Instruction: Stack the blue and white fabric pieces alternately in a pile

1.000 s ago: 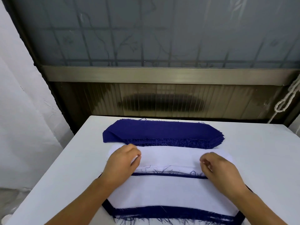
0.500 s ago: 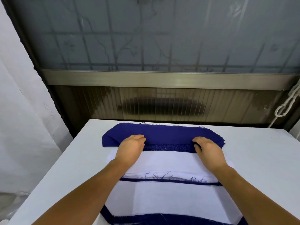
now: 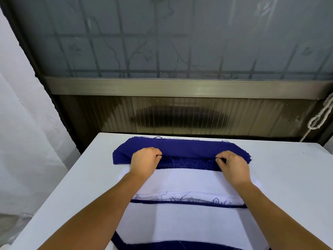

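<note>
A stack of dark blue fabric pieces [image 3: 185, 147] lies at the far side of the white table [image 3: 288, 177]. My left hand [image 3: 144, 161] and my right hand [image 3: 232, 165] pinch the near frayed edge of the top blue piece, one toward each end. Just in front lies a stack of white fabric pieces [image 3: 189, 181]. Nearest me sits the mixed pile [image 3: 187, 224], white on top with blue edges showing beneath.
A ribbed metal wall panel [image 3: 180, 116] and frosted window stand just behind the table. A white rope [image 3: 322, 116] hangs at the right. White plastic sheeting [image 3: 27, 123] covers the left side beyond the table edge.
Both hands left the white stack, reached forward to the blue stack, and now their fingers have curled to pinch the near edge of the top blue piece.
</note>
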